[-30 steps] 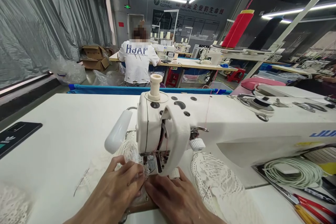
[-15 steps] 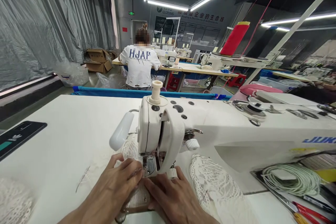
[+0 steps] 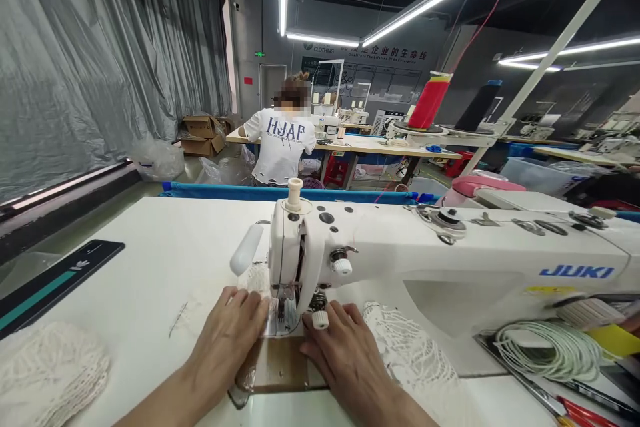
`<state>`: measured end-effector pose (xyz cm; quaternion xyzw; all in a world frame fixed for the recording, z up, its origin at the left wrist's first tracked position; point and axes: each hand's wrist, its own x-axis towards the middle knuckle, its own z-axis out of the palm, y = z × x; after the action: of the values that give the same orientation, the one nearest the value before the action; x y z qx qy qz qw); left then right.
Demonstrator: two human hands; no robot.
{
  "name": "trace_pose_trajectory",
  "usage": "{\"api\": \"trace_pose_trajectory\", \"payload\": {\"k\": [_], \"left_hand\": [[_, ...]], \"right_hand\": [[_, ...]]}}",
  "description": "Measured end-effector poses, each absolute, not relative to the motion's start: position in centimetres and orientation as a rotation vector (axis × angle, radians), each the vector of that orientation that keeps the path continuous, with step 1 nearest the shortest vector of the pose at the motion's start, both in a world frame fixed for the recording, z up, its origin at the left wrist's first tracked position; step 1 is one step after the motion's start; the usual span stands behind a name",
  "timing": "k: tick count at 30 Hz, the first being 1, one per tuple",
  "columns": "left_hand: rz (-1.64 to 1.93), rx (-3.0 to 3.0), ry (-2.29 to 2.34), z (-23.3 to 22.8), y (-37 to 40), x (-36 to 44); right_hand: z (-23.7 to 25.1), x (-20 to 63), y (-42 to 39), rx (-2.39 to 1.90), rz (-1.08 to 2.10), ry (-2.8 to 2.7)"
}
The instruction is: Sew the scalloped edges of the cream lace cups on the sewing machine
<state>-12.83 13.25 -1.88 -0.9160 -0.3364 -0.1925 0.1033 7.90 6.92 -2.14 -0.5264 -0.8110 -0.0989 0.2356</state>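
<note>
- Left hand (image 3: 227, 340) lies flat, fingers spread, pressing white lace fabric (image 3: 260, 280) to the machine bed just left of the presser foot (image 3: 281, 310); it pins the lace down and grips nothing.
- Right hand (image 3: 345, 353) lies flat too, fingertips at the foot's right side, touching the same lace; more of it trails off to the right.
- Compared with a second ago both hands sit lower and further apart, exposing the brownish plate (image 3: 285, 367) between them; the lace appears to have fed back under the needle, so the seam looks to be under way.
- White JUKI sewing machine (image 3: 450, 260) spans the white table (image 3: 150, 260).
- Heap of white netted lace (image 3: 50, 370) at far left; coiled pale cord (image 3: 545, 347) at right.
- A person in a white printed T-shirt (image 3: 283, 143) sits at a far bench.
</note>
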Motion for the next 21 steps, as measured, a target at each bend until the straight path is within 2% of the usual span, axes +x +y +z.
{"api": "trace_pose_trajectory", "payload": {"k": [3, 6, 8, 9, 11, 13, 15, 19, 21], "left_hand": [[-0.695, -2.868, -1.205, -1.3, 11.1, -12.8], [-1.000, -3.458, -1.770, -0.5, 8.7, -12.6], [-1.321, -3.546, -2.268, -0.4, 7.9, -12.6], [-1.411, -3.509, -2.404, -0.6, 7.7, -12.7], [-1.320, -3.478, -2.332, -1.3, 7.6, -13.1], [-1.143, -3.387, -1.987, -1.9, 7.8, -13.6], [-1.050, -3.196, -1.589, -2.1, 8.0, -14.0], [-0.964, -2.900, -0.867, -1.9, 8.8, -13.5], [-0.967, -2.824, -0.663, -2.0, 9.6, -13.1]], "right_hand": [[-1.0, 7.9, 6.3, -1.343, -0.128, -2.227], [0.4, 8.3, 5.5, -1.146, 0.536, -2.254], [1.0, 8.9, 5.4, -1.105, 1.011, -2.149], [1.1, 9.1, 5.4, -1.152, 1.099, -2.080], [1.0, 9.5, 5.6, -1.361, 0.934, -2.007], [0.8, 9.4, 5.7, -1.552, 0.495, -2.006], [0.6, 8.8, 5.5, -1.569, 0.146, -2.046], [-0.5, 7.1, 4.7, -1.354, -0.028, -2.186], [-1.5, 6.5, 4.6, -1.323, -0.094, -2.226]]}}
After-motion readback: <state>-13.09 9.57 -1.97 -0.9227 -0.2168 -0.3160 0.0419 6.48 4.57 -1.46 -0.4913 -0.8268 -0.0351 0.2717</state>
